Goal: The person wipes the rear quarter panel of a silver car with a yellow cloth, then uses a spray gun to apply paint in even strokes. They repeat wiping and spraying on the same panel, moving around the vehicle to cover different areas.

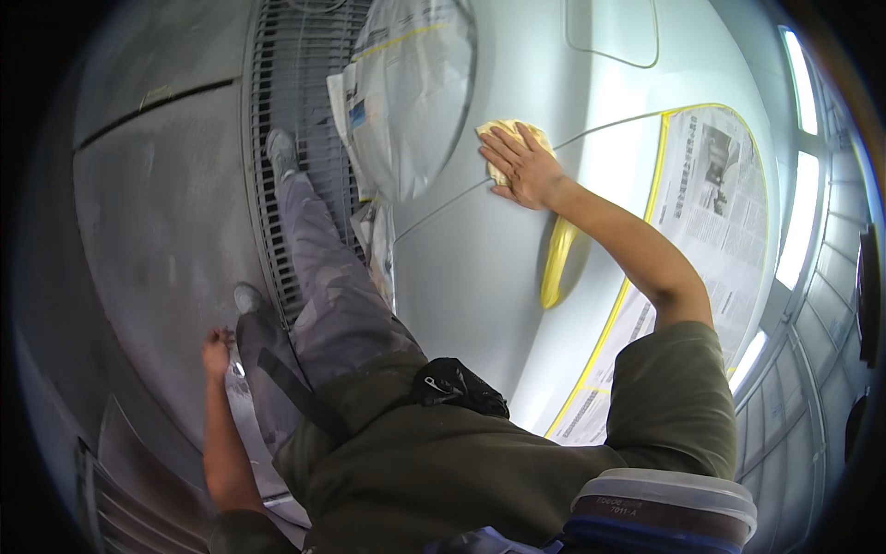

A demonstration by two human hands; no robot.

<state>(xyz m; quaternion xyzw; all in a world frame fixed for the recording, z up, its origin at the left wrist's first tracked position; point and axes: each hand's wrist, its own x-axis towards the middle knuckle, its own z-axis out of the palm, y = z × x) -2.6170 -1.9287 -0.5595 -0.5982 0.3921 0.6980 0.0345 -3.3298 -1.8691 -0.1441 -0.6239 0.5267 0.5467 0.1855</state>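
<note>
Across the right half of the view runs a pale grey car body panel, its surface smooth and glossy. Newspaper masking covers the window area to the right, edged with yellow tape, and a second sheet of masking paper wraps the rounded part at the far left of the panel. A yellow-taped door handle sits on the panel just below the outstretched forearm. To the left lies the grey floor, with a metal floor grate running beside the car; the person's grey trousers and shoes stand over it.

The right hand is pressed flat on a yellow cloth, which lies against the panel at the far middle of the scene. Its fingers are spread and extended, holding the cloth down under the palm rather than curled around it.

The left hand hangs low at the near left, beside the leg, touching nothing. Its fingers look loosely curled; how far closed they are I cannot tell.
</note>
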